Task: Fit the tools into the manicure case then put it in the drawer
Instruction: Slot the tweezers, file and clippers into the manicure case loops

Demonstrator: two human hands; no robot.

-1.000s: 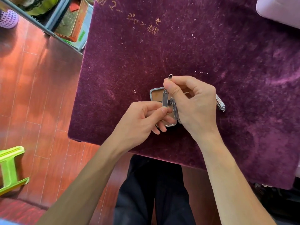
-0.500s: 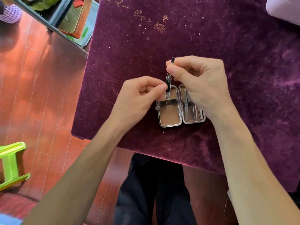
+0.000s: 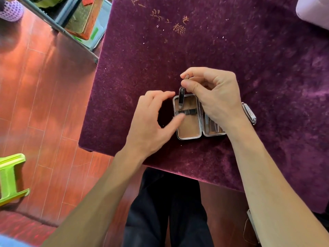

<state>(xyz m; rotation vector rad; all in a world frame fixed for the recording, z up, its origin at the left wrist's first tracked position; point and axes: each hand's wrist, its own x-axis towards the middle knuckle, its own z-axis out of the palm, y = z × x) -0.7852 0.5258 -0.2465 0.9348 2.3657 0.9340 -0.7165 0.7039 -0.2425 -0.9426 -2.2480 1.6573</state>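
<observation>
The right hand (image 3: 215,93) fingers pinch the nail clipper (image 3: 181,98) by its far end to feed it under the strap (image 3: 188,111) of the manicure case (image 3: 188,136), while the left hand (image 3: 151,122) fingers, apart, lift that strap.

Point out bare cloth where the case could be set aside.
Free: the purple cloth beyond both hands, and the strip left of the left hand. Crowded: around the manicure case, right hand and loose clipper.

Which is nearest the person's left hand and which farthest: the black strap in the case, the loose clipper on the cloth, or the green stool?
From the left hand:
1. Black strap, at its thumb tip, inside the case's left half.
2. Loose clipper, on the cloth beyond the right wrist.
3. Green stool, on the floor, far left.
</observation>
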